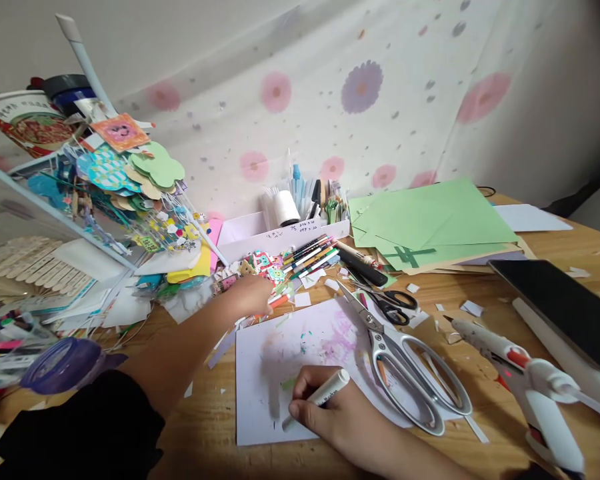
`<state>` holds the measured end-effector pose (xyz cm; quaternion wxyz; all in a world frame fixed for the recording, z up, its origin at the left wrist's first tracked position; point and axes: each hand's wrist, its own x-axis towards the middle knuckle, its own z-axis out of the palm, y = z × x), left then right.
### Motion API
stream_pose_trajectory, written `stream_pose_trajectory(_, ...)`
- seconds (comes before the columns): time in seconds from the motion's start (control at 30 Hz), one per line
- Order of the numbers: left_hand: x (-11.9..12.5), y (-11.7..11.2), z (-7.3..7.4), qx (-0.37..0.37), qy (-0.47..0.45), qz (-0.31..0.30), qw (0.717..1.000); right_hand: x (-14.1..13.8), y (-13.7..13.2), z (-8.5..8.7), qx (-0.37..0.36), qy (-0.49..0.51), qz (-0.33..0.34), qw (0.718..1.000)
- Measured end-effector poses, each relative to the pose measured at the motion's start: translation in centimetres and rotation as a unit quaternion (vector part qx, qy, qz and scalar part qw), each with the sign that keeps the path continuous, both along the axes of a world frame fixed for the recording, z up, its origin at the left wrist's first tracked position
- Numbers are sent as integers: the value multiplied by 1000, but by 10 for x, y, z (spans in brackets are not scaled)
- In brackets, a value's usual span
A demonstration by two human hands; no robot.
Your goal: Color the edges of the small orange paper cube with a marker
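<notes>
My right hand (337,413) is closed around a white marker (336,385), its lower end slanting down over a white sheet (254,400). Purple, pink and green marks stain that sheet. Reaching farther away, my left hand (250,297) is over the small items beyond the sheet's far left edge. An orange marker (280,301) lies right beside it, and small patterned paper cutouts (267,267) are just past it. Its fingertips are hidden from me, so I cannot tell whether they grip anything. Large silver scissors (405,373) lie across the right side of the sheet.
Black-handled scissors (397,307), a hot glue gun (535,393) and a black tablet (560,303) lie on the right. Green paper (430,213) is stacked behind. Several pens (310,257) lie before a white tray (245,245). At left hang paper decorations (110,167) above a purple container (63,367).
</notes>
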<state>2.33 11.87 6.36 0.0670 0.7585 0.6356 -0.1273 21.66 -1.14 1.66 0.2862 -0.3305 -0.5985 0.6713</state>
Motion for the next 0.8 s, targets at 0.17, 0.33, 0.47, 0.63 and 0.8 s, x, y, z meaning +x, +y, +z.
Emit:
stream_pose_trajectory(0.17, -4, -21, -21, 23, -4, 5, 1000, 0, -2, 0, 3, -5, 9, 1000)
stream_pose_trajectory(0.33, -4, -22, -21, 27, -34, -9, 999, -1, -3, -2, 12, -9, 6, 1000)
stream_pose_trajectory(0.47, 9, 3, -8, 23, -84, -23, 996, -2, -2, -1, 0, -12, 6, 1000)
stream_pose_trajectory(0.63, 48, 60, 2, 89, -152, -28, 984, -2, 0, 1, 1, -19, -2, 1000)
stream_pose_trajectory(0.8, 87, 82, 3, 206, -193, -63, 957, -1, 3, -5, 7, -13, -16, 1000)
